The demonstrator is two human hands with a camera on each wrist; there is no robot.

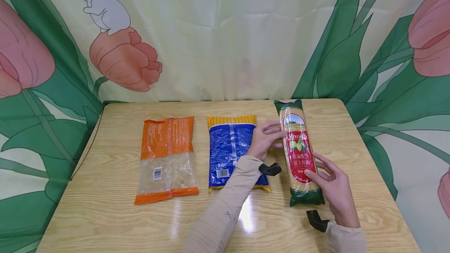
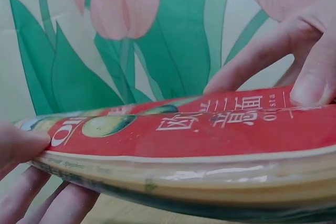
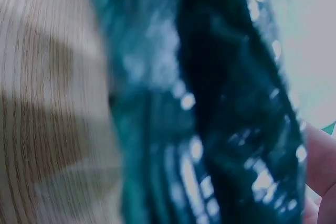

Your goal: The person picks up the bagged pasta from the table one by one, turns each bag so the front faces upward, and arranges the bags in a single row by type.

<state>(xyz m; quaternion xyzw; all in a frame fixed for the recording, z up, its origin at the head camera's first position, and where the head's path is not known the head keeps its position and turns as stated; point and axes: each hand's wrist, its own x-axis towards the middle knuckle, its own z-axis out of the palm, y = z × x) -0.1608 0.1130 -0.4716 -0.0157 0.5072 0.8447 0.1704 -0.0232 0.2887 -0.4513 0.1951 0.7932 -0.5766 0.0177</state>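
Both hands hold a long bag of spaghetti (image 1: 298,149) with a red label and dark green ends, at the right of the table. My left hand (image 1: 265,139) grips its left edge, and in the left wrist view the thumb lies on the label side with fingers under the pack. Near the lower right edge, my right hand (image 1: 332,184) pinches it, thumb on the front; its other fingers are partly hidden behind. The bag's green end (image 3: 210,103) fills much of the right wrist view, blurred. Under my left forearm lies a blue and yellow bag (image 1: 219,151), partly covered.
An orange bag with a clear lower part (image 1: 168,163) lies on the left of the wooden table (image 1: 109,202). A curtain with printed tulips (image 1: 246,30) hangs behind the table's far edge. Small black devices (image 1: 270,169) sit at both wrists.
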